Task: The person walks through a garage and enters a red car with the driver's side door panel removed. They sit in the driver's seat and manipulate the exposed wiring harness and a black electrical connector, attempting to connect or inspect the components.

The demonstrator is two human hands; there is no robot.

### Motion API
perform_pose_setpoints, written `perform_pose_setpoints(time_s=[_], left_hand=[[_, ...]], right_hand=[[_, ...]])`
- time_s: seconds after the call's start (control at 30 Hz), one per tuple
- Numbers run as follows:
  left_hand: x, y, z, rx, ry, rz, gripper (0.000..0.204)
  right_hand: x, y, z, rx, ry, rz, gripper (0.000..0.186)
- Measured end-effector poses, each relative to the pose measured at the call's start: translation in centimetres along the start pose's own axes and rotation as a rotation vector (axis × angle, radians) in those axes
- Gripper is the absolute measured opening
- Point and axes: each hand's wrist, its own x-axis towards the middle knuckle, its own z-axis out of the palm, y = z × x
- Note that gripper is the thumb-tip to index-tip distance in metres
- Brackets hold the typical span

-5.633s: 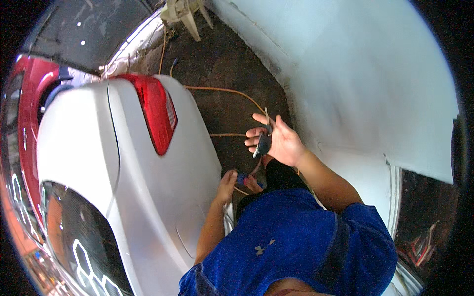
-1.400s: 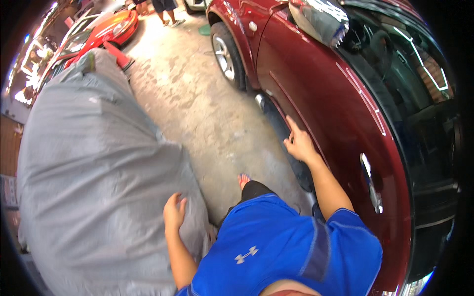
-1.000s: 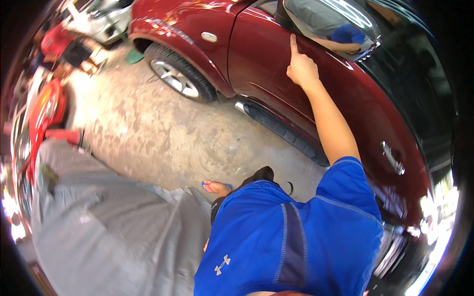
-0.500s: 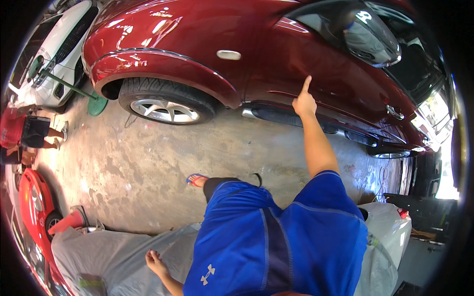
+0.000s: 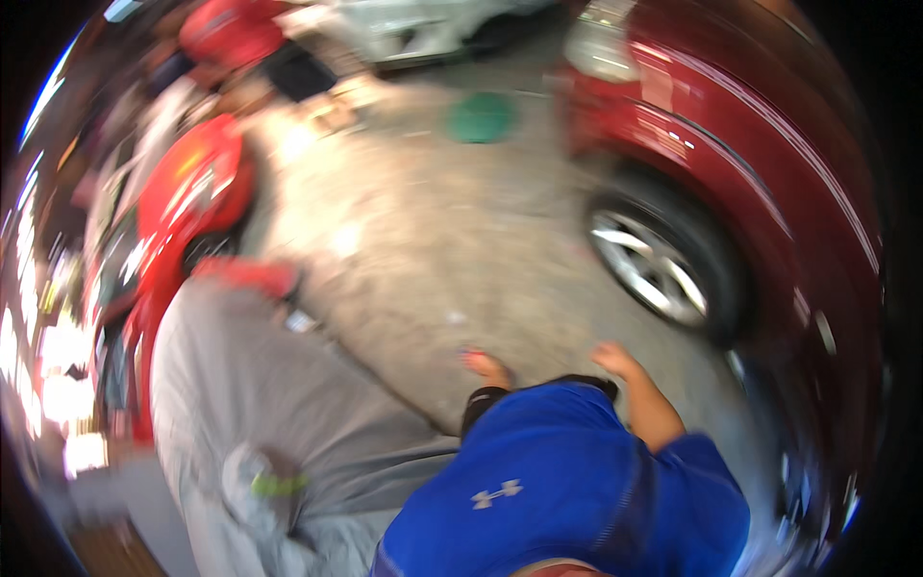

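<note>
The view is smeared by motion. My right hand [image 5: 611,356] hangs low beside my blue shirt [image 5: 538,471], short of the maroon car's front wheel [image 5: 649,264]; its fingers are too blurred to make out. My left hand is out of sight. A grey-covered bulky object [image 5: 279,375] lies close along my left, with a pale item with a green band [image 5: 260,490] on it. My bare-toed foot [image 5: 488,363] is on the concrete floor [image 5: 404,212].
A red car [image 5: 183,183] and a red object [image 5: 245,277] are at the left, a white car [image 5: 423,29] at the top. A person in red [image 5: 231,29] is at the upper left. A round green base [image 5: 481,117] sits on the floor.
My right hand has dropped from pointing at the maroon car's door to low by my body. The view has swung round toward its front end. My left hand has gone from sight.
</note>
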Motion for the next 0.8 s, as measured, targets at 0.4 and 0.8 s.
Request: perform_pose_setpoints(time_s=[0.4, 0.8], left_hand=[[27.8, 37.0, -39.3, -0.342, 0.529, 0.528, 0.035], [47.3, 24.6, -38.3, -0.479, 0.111, -0.566, 0.034]], right_hand=[[28.3, -29.7, 7.1, -0.472, -0.274, 0.523, 0.034], [78.2, -91.0, 30.4, -0.529, -0.231, -0.338, 0.035]])
